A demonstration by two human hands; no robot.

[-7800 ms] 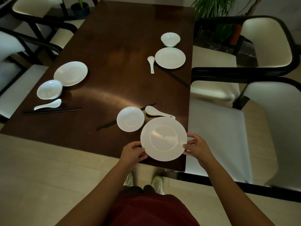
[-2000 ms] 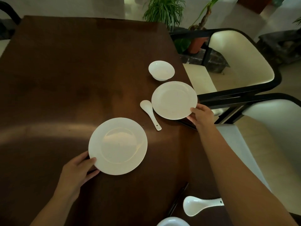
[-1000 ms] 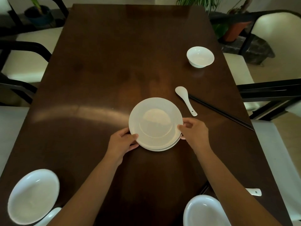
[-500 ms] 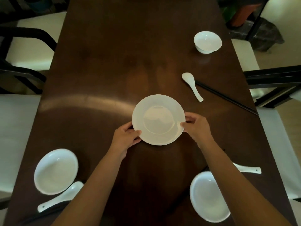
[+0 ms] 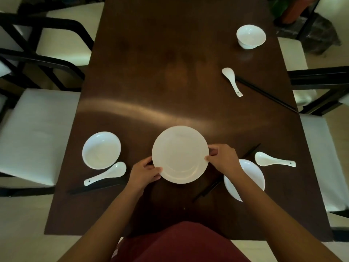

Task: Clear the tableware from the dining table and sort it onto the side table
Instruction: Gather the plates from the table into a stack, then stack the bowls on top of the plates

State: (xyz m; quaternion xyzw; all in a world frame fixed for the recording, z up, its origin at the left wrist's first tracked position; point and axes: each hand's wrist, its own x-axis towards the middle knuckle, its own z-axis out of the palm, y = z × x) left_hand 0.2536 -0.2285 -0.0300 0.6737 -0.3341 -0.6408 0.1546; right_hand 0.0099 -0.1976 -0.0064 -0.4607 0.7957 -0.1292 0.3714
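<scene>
Both hands hold a stack of white plates [image 5: 180, 154] just above the dark wooden dining table [image 5: 170, 72]. My left hand [image 5: 144, 172] grips its lower-left rim and my right hand [image 5: 223, 160] its right rim. Left of the stack sit a white bowl [image 5: 101, 150], a white spoon [image 5: 106, 173] and black chopsticks [image 5: 94, 188]. To the right, my forearm partly covers another white bowl [image 5: 251, 176], with a spoon [image 5: 273, 161] and chopsticks [image 5: 211, 187] beside it. Far right on the table are a small bowl [image 5: 250, 36], a spoon [image 5: 232, 81] and chopsticks [image 5: 266, 94].
Cream-cushioned chairs with black frames line both sides: one at the left [image 5: 34, 133], another at the right [image 5: 324, 157]. A potted plant [image 5: 294, 10] stands past the far right corner. Pale floor shows at the near table edge.
The plate stack has come toward me across the table with both hands still on it. My view has pulled back, so the near bowls and spoons now show fully.
</scene>
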